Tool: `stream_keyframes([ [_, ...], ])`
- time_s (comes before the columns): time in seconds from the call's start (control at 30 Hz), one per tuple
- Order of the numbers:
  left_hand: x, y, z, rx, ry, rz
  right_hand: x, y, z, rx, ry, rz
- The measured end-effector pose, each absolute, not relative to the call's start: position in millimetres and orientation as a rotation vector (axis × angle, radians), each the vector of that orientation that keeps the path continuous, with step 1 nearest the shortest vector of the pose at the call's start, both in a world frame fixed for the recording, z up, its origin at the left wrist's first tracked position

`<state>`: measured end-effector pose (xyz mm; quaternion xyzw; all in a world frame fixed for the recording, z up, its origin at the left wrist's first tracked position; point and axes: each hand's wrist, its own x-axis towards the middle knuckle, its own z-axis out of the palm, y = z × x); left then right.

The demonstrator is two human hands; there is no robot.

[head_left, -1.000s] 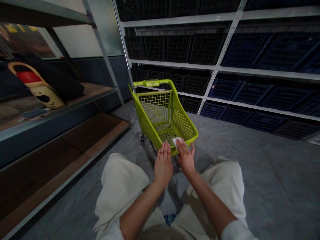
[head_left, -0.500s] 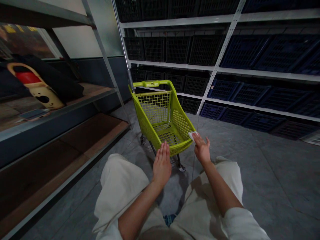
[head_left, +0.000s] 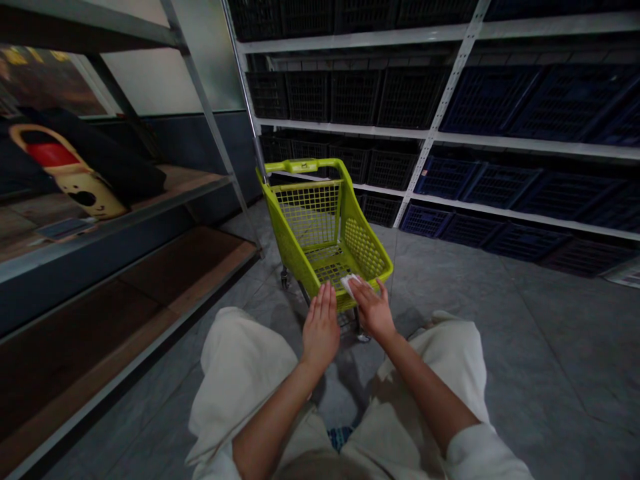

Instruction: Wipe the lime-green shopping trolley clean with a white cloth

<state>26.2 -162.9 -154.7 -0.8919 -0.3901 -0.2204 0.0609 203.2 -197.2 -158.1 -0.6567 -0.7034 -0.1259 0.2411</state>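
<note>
A lime-green shopping cart (head_left: 367,250) with a mesh basket stands on the floor in front of my knees. My left hand (head_left: 321,327) lies with straight fingers against the near left corner of its front rim; the thumb is hidden. Beside it, my right hand (head_left: 373,307) presses a folded white cloth (head_left: 350,285) onto the middle of that same rim. Whether the cloth is paper or fabric I cannot make out. Only a small gap separates the two hands.
At the left, a metal shelf (head_left: 200,190) with wooden boards holds a phone (head_left: 65,229), a tan and red dog-faced bottle (head_left: 83,180) and a dark bag (head_left: 115,160). White racks (head_left: 430,137) with black and blue crates (head_left: 493,100) line the back.
My right hand has slid the white cloth leftward along the cart's front rim, from the right corner to the middle. The left hand has barely shifted.
</note>
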Motion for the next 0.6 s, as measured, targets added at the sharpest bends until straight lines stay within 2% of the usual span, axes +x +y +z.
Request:
stream_keyframes([
  [0.13,28,-164,-154,-2.71,-1.179,-0.69,261,-199,-161,-1.983,-1.643,-0.412],
  [0.27,33,-167,-157,-2.714,-1.174,-0.746,252,-196,-158,-2.084,-1.497,-0.432],
  [0.47,32,-167,-160,-2.703,-1.184,-0.733,160,-192,-151,-1.889,-1.829,-0.317],
  [0.6,28,-165,-158,-2.695,-1.173,-0.702,172,-196,-151,-1.806,-1.942,-0.302],
])
